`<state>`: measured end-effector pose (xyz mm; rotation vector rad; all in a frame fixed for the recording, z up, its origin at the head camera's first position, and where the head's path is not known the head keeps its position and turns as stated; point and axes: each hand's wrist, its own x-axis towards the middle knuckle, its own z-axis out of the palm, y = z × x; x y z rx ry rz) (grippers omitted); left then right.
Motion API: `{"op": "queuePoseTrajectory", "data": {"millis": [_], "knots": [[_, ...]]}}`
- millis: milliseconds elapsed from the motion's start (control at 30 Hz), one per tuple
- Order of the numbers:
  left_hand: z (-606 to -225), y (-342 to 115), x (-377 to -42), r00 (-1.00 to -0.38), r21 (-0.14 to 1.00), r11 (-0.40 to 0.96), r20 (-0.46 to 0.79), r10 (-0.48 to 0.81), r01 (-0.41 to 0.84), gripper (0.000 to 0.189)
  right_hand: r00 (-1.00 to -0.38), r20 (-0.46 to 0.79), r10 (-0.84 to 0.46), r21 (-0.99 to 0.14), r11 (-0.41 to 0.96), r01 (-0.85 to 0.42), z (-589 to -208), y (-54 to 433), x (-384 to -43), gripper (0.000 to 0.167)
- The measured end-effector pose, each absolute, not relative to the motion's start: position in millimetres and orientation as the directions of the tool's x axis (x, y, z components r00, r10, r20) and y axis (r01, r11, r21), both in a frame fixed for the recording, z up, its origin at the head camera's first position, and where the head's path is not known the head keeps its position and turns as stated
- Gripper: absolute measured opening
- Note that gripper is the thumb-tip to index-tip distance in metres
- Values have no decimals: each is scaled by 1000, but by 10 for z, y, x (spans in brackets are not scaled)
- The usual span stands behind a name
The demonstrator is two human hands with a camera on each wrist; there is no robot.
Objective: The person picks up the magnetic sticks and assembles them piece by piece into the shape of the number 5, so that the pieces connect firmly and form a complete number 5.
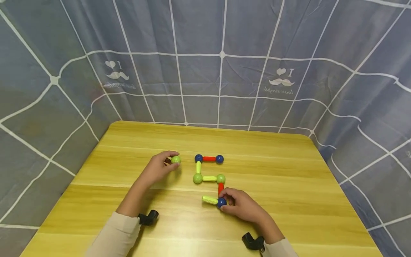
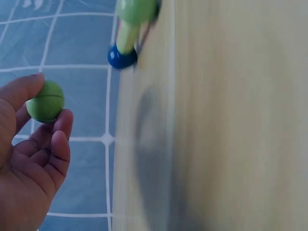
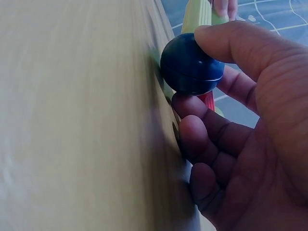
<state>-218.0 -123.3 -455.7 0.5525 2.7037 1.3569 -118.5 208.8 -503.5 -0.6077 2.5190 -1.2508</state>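
My left hand (image 1: 158,167) pinches a green ball (image 1: 176,160) between thumb and fingers, left of a chain of balls and rods. In the left wrist view the same green ball (image 2: 45,101) shows whole, a thin seam across it. My right hand (image 1: 242,204) grips a blue ball (image 1: 221,203) at the chain's near end; the right wrist view shows that blue ball (image 3: 191,63) between thumb and fingertips. A yellow-green rod (image 1: 210,200) sticks out leftward from it, its other end free. A red rod (image 1: 221,189), partly hidden by fingers, links it to a green ball (image 1: 221,178).
Farther along, a yellow-green rod (image 1: 209,178) leads to another green ball (image 1: 197,178), then an upright-lying rod (image 1: 198,167), a blue ball (image 1: 198,158), a red rod (image 1: 209,159) and an end blue ball (image 1: 219,159). The wooden table (image 1: 273,171) meets a grey checked curtain (image 1: 199,75).
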Motion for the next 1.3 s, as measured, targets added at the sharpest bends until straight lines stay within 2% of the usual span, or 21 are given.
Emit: {"op": "queuePoseTrajectory", "data": {"millis": [233, 500, 833, 1300], "knots": [[-4702, -1060, -1709, -926, 844, 487, 30, 375, 225, 37, -879, -52, -474, -822, 521, -232, -5018, 2085, -1162, 22], [-4928, -899, -1414, -921, 873, 433, 45, 387, 224, 35, -874, -46, -483, -801, 541, -257, -5039, 2078, -1182, 21], [-5044, -756, -1326, -898, 906, 321, 124, 422, 276, 37, -877, -34, -480, -788, 552, -271, -5039, 2089, -1171, 19], [-5082, -700, -1295, -881, 897, 340, 104, 461, 283, 36, -877, -35, -479, -781, 561, -275, -5051, 2091, -1179, 19]]}}
